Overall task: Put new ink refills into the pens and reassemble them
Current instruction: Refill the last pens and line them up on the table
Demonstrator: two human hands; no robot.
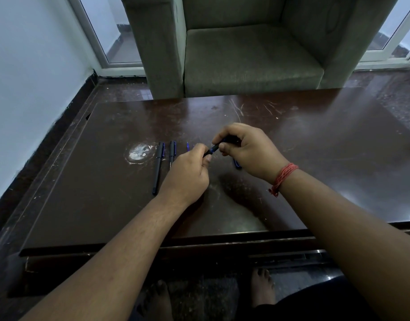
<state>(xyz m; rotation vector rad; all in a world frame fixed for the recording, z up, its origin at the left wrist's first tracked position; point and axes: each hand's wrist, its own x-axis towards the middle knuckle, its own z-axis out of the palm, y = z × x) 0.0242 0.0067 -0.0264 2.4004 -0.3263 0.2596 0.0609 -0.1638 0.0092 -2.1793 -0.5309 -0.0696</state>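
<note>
From the head camera, both hands are meeting above the dark brown surface (315, 140). The left hand (187, 174) is pinching the near end of a black pen (213, 149), while the right hand (245, 151) is closing its fingers around the far end. Two capped black pens (158, 167) are lying side by side just left of the left hand. A thin blue refill (187, 146) is resting beyond the left knuckles, and a blue piece (237, 165) is peeking out under the right hand.
</note>
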